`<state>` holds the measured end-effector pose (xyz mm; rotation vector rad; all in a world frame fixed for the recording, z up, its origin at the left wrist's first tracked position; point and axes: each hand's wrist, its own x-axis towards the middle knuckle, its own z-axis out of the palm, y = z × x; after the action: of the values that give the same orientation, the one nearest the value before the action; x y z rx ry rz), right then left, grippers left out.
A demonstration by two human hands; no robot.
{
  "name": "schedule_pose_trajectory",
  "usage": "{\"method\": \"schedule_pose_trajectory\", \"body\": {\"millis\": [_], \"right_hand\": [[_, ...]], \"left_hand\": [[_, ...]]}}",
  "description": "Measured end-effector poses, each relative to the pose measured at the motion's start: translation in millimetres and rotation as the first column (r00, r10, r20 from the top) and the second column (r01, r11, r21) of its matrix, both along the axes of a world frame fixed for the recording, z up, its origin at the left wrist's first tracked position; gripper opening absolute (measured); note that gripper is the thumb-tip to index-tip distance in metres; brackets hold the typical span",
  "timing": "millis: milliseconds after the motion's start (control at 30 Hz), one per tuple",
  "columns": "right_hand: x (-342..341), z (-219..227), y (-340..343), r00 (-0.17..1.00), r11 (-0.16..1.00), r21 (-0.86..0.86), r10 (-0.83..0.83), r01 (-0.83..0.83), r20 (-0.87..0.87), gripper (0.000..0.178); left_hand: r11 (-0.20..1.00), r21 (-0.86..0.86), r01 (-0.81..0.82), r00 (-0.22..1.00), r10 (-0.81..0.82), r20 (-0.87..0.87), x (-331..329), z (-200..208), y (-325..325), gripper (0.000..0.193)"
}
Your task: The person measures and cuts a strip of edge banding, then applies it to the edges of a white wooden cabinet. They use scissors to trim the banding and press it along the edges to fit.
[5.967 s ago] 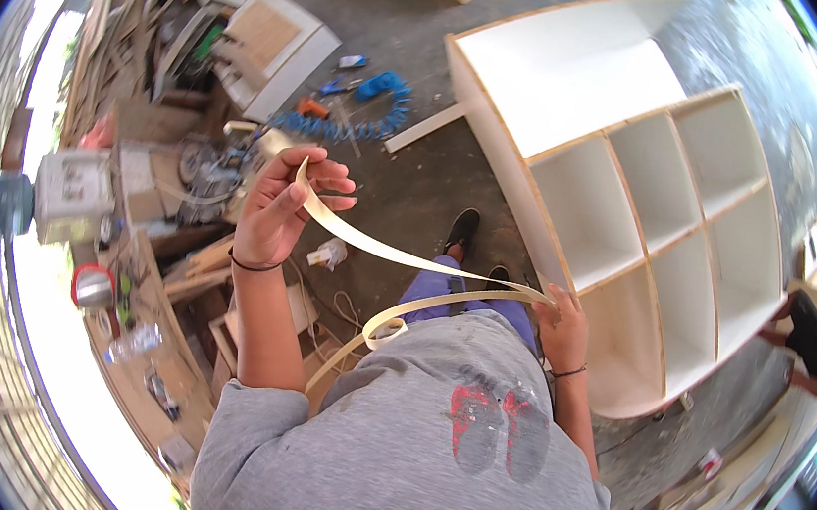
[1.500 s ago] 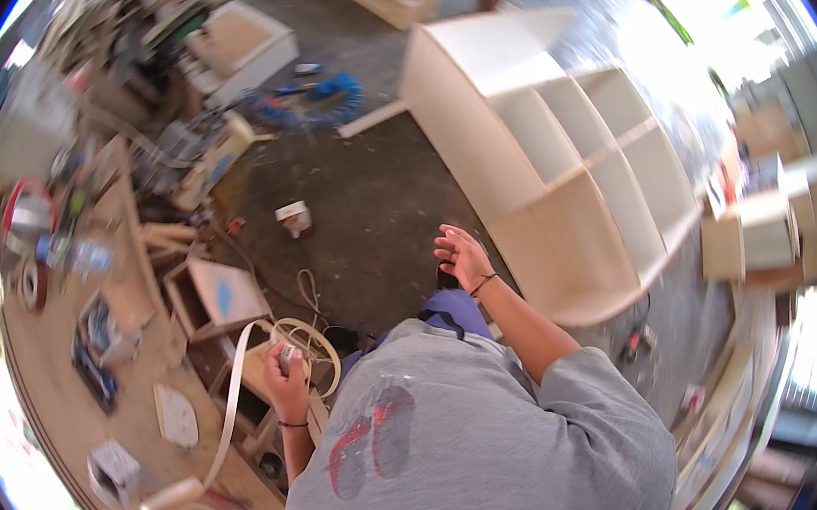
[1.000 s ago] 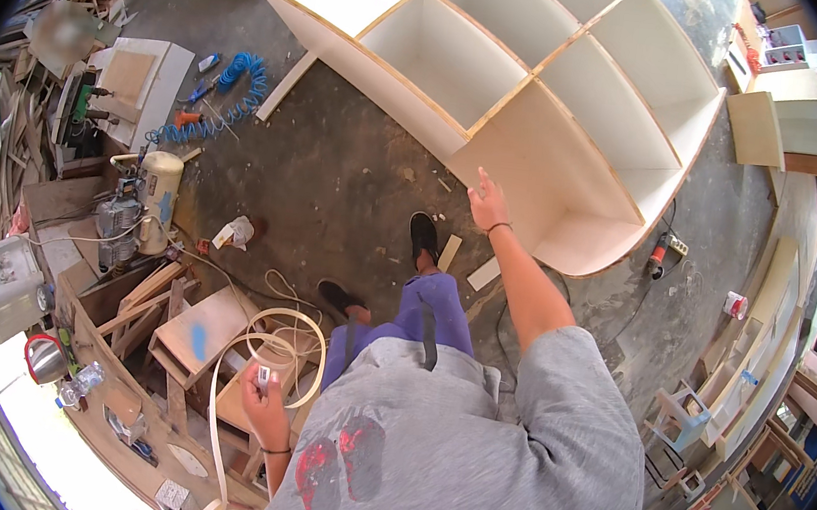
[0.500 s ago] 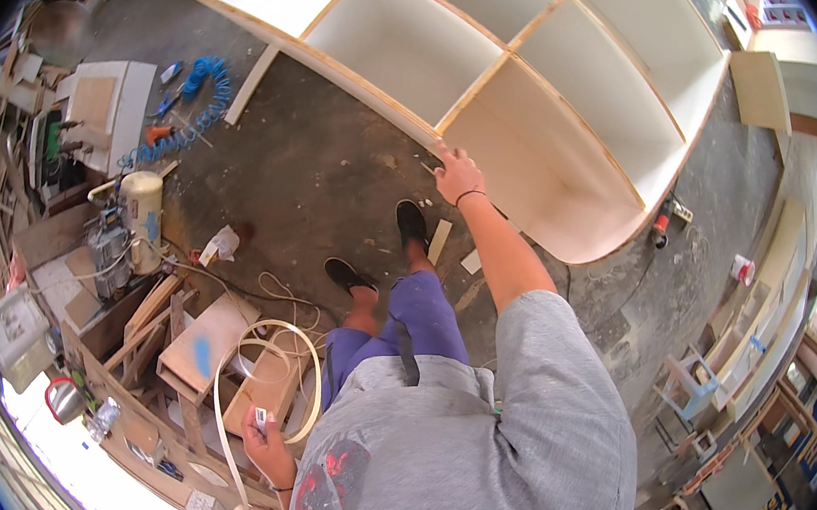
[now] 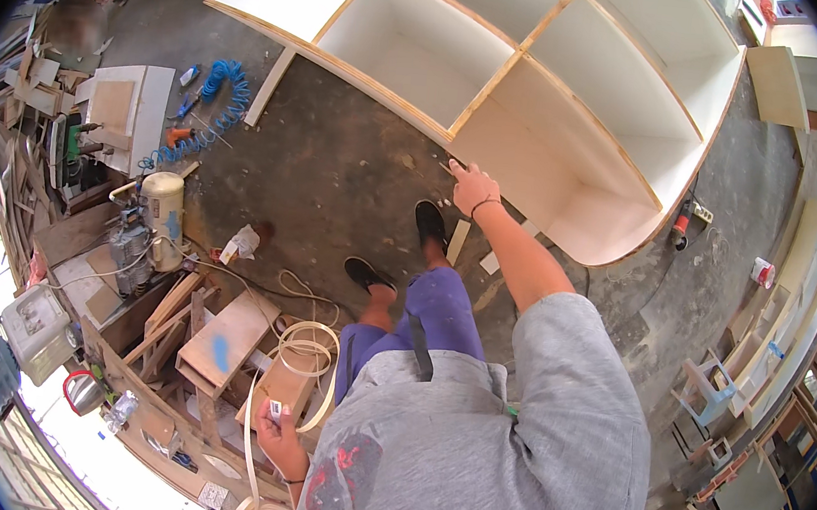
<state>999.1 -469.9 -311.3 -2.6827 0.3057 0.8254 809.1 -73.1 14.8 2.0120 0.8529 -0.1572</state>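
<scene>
My right hand (image 5: pixel 476 188) reaches out beside the front edge of a large white shelf unit (image 5: pixel 490 94) with pale wood edges, lying with its compartments facing up. Its index finger stretches toward the unit's edge and the other fingers are loosely bent; I see nothing held in it. Low at the left, my left hand (image 5: pixel 281 441) is closed around a small white box-like piece (image 5: pixel 275 408) with a dark mark. A loose coil of cream edge-banding strip (image 5: pixel 331 386) loops around and beside that hand, trailing down to the floor.
An air compressor (image 5: pixel 162 204) and a small wooden box (image 5: pixel 225 340) stand at the left. A blue coiled air hose (image 5: pixel 215 85) and a wood strip (image 5: pixel 270 86) lie farther off. A red power tool (image 5: pixel 680 229) rests by the unit's right corner. Offcuts (image 5: pixel 458 240) lie near my shoes.
My right hand has drawn back slightly from the shelf unit's edge, where its fingertip was. My left hand still grips the white piece, and the strip loops have shifted.
</scene>
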Motion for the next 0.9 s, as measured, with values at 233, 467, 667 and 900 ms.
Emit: {"method": "schedule_pose_trajectory", "body": {"millis": [233,467,667,900], "right_hand": [[18,3,2,0.988,0.990,0.077,-0.126,0.120,0.083,0.067],[29,10,4,0.991,0.989,0.068,-0.131,0.130,0.013,0.071],[33,14,1,0.992,0.999,-0.003,-0.052,0.052,-0.112,0.069],[-26,7,1,0.946,0.983,0.060,-0.149,0.173,-0.287,0.029]], "left_hand": [[0.999,0.038,-0.004,1.000,0.004,0.012,-6,2,-7,0.031],[0.999,0.048,-0.024,0.999,0.022,0.039,-9,8,-16,0.030],[0.998,0.033,-0.056,0.994,0.052,0.097,-4,14,-20,0.029],[1.000,0.002,-0.030,0.976,0.029,0.218,26,21,-28,0.030]]}}
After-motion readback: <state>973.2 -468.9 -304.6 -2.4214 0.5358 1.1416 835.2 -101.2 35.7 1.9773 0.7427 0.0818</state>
